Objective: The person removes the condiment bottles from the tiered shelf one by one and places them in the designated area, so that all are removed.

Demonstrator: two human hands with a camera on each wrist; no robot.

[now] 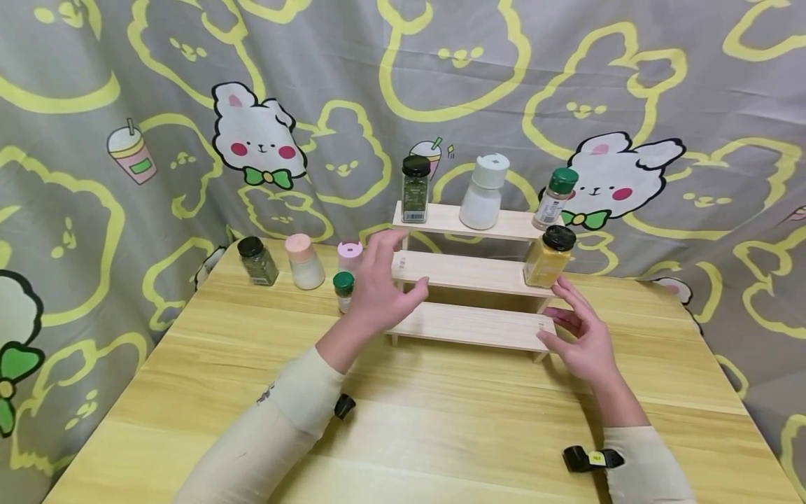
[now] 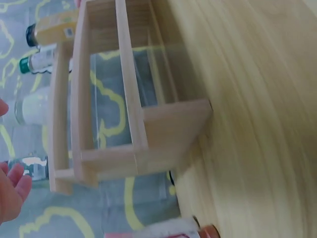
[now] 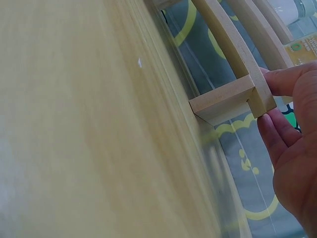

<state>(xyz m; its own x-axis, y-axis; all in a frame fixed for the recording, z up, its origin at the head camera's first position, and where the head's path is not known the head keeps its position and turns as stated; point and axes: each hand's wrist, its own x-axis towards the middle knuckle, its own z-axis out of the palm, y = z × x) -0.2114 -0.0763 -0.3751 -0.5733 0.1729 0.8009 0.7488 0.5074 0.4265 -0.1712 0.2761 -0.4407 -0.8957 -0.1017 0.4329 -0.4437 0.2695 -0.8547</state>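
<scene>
A three-step wooden spice rack [image 1: 469, 325] stands on the table. My right hand [image 1: 582, 343] pinches the right end of its lowest step; in the right wrist view the thumb [image 3: 285, 82] lies on one face and the fingers on the other. My left hand [image 1: 380, 290] holds nothing, its fingers loosely bent by the rack's left end. Near the right hand, a black-capped jar of yellow powder [image 1: 544, 264] sits on the middle step. The top step bears a black-capped jar of green herbs [image 1: 415, 196], a white shaker [image 1: 483, 199] and a green-capped bottle [image 1: 553, 204].
Left of the rack on the table [image 1: 252, 371] stand a dark-capped herb jar [image 1: 259, 264], a pink-capped shaker [image 1: 306, 266], a lilac-capped shaker [image 1: 349, 253] and a small green-capped bottle [image 1: 343, 288], partly behind the left hand. A patterned curtain [image 1: 352, 63] hangs behind the table.
</scene>
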